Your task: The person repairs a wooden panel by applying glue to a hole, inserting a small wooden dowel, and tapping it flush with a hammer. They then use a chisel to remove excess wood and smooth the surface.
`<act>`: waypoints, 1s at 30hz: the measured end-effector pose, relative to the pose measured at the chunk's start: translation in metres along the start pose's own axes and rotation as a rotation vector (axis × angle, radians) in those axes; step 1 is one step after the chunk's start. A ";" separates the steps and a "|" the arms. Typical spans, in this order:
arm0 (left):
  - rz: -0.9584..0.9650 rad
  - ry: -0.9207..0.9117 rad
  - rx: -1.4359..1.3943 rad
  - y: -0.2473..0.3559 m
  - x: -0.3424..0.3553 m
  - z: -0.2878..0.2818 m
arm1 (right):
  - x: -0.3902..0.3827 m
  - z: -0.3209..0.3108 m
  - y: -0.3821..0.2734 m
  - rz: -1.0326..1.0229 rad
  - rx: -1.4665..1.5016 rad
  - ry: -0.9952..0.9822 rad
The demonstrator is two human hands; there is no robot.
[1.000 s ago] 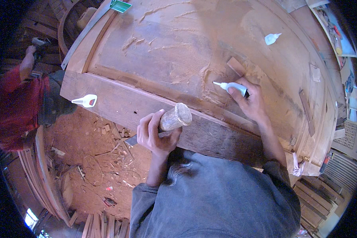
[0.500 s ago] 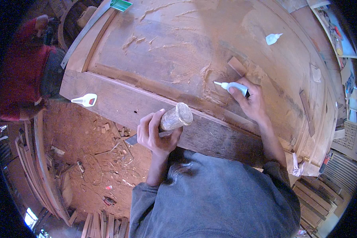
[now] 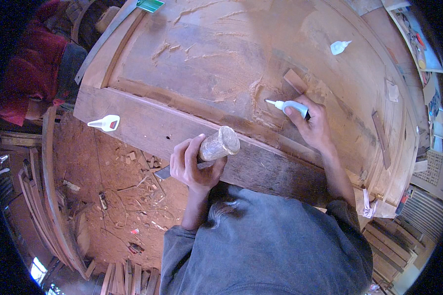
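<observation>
One pale blue nozzle bottle in the right hand, fingers and thumb clamped round its body. Bottle sits over the dusty wood panel, nozzle pointing left toward a ridge of sawdust; can't tell if the tip touches. Fill level: can't tell.

Two more bottles lying on the wood: white bottle on the near frame, left end, nozzle left, with a small red-and-dark label; pale bottle farther out at right, nozzle right. Contents of both unreadable from here.

Left hand closed around the thick round handle of a chisel-like tool, handle end up, flat blade showing below the hand. Small wood block on the panel just beyond the right hand; dark wood strip farther right.
</observation>
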State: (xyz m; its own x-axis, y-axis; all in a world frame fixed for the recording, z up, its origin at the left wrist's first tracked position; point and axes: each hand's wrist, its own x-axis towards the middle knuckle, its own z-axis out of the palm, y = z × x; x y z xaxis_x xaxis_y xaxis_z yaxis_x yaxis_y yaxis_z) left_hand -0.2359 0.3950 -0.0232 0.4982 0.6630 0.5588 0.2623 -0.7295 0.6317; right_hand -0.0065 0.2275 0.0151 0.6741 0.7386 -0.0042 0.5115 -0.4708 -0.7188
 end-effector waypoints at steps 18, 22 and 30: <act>-0.006 0.019 0.017 -0.001 -0.001 0.001 | 0.000 -0.001 -0.002 0.007 -0.013 -0.011; -0.005 0.023 0.011 -0.002 -0.002 0.002 | 0.000 0.000 -0.001 -0.019 -0.011 0.009; 0.006 0.018 0.010 -0.003 -0.002 0.002 | 0.000 -0.002 -0.002 0.008 -0.013 -0.013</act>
State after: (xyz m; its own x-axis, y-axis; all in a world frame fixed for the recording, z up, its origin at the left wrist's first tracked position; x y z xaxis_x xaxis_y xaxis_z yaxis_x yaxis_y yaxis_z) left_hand -0.2363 0.3957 -0.0270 0.4850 0.6613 0.5722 0.2675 -0.7351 0.6229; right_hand -0.0067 0.2270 0.0180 0.6712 0.7410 -0.0195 0.5126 -0.4830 -0.7099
